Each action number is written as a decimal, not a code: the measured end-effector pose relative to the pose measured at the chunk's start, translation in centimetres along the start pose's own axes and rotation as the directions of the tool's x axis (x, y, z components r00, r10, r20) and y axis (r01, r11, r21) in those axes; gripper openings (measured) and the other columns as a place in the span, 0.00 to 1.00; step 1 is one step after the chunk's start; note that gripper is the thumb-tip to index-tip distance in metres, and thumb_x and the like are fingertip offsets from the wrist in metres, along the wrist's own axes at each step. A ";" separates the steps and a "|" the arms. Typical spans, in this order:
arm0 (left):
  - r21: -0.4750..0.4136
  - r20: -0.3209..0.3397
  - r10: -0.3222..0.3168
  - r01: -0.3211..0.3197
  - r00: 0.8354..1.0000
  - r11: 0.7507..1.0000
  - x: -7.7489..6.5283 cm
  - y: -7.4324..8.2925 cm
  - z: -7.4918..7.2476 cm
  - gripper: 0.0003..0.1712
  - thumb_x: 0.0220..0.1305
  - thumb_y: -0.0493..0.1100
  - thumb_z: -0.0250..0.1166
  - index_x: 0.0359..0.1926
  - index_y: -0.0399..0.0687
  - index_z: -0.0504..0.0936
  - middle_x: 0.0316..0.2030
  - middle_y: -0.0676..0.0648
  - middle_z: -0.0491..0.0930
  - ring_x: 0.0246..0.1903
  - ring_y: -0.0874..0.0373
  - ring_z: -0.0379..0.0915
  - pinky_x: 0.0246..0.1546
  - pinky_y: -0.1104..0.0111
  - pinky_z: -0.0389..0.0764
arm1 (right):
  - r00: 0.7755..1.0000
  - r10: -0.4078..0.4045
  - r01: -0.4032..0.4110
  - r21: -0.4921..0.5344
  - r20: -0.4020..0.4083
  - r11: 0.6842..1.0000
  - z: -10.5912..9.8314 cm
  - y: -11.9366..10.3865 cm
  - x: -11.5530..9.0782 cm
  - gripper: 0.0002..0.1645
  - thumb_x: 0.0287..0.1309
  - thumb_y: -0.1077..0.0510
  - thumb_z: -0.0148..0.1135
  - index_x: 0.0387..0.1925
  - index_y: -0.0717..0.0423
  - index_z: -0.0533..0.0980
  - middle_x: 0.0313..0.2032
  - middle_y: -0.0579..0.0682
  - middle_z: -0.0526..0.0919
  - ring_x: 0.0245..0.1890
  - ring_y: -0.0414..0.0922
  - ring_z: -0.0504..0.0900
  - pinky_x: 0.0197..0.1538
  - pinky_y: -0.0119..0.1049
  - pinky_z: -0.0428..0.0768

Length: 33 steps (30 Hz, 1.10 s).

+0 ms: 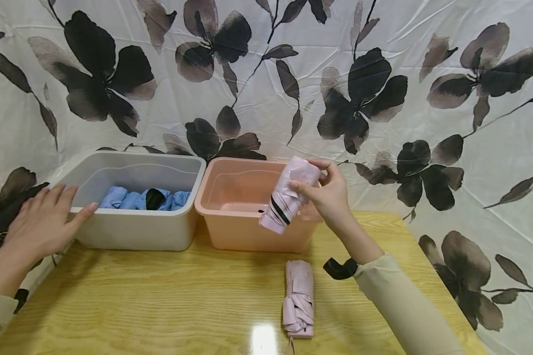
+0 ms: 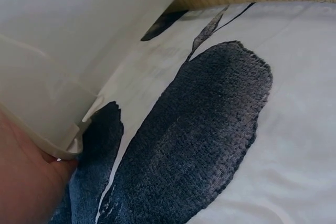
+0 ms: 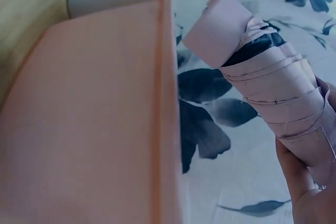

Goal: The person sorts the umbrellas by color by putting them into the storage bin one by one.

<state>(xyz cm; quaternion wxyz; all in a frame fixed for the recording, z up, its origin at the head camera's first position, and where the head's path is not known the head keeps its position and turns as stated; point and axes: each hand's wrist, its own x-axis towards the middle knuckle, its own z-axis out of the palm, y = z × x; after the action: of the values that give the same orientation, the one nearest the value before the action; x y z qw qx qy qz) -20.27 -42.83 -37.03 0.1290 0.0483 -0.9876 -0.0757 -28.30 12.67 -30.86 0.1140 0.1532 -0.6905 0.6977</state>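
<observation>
A folded, light pink compact umbrella is tilted in my right hand, which grips it near its upper end. It hangs over the front right of the peach bin, its lower end in front of the rim. The right wrist view shows the umbrella beside the bin's outer wall. My left hand rests with fingers extended at the left rim of the light grey bin. A second pink folded umbrella lies on the table before the peach bin.
Several blue folded bundles, one with a black part, lie inside the grey bin. Both bins stand side by side at the back of the wooden table. Behind them hangs a white floral cloth.
</observation>
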 end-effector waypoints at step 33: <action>0.002 0.005 -0.010 0.010 1.000 1.000 -0.1 0.2 0.0 0.53 0.79 0.70 0.37 0.77 0.24 0.47 0.72 0.17 0.46 0.73 0.18 0.36 0.70 0.27 0.36 | 0.977 0.178 -0.146 -0.243 0.116 0.959 11.5 7.8 9.4 0.35 0.49 0.64 0.82 0.57 0.65 0.75 0.54 0.61 0.78 0.46 0.46 0.76 0.44 0.32 0.79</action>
<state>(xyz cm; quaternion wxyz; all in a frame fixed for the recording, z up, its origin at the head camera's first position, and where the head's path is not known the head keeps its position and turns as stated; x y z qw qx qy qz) -20.23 -42.59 -37.00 0.1261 0.0531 -0.9877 -0.0754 -39.29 0.57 -34.61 0.0258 0.1291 -0.7840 0.6066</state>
